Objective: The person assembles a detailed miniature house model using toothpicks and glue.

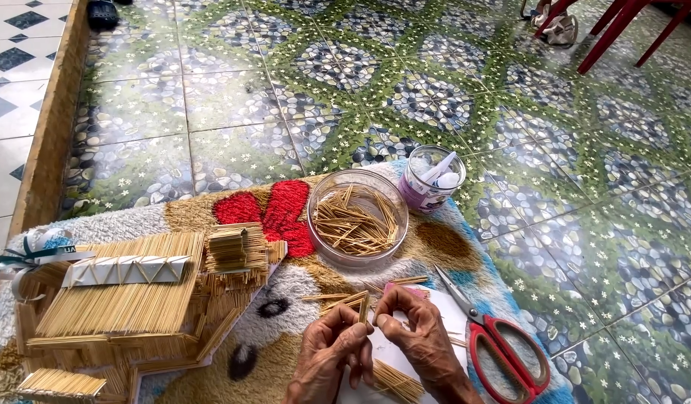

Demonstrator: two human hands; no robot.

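Note:
My left hand (329,354) and my right hand (420,340) meet near the bottom centre, over a colourful fluffy mat (285,299). Both pinch a small piece made of thin wooden sticks (358,303), fingertips nearly touching. More loose sticks (396,381) lie on white paper under my hands. A round clear bowl (320,196) full of sticks stands just beyond my hands.
A model house of wooden sticks (128,292) sits at left on the mat. Red-handled scissors (503,344) lie to the right of my hands. A small glue tub (429,179) with a white spatula stands beside the bowl. Patterned floor tiles lie beyond, red chair legs (615,30) at top right.

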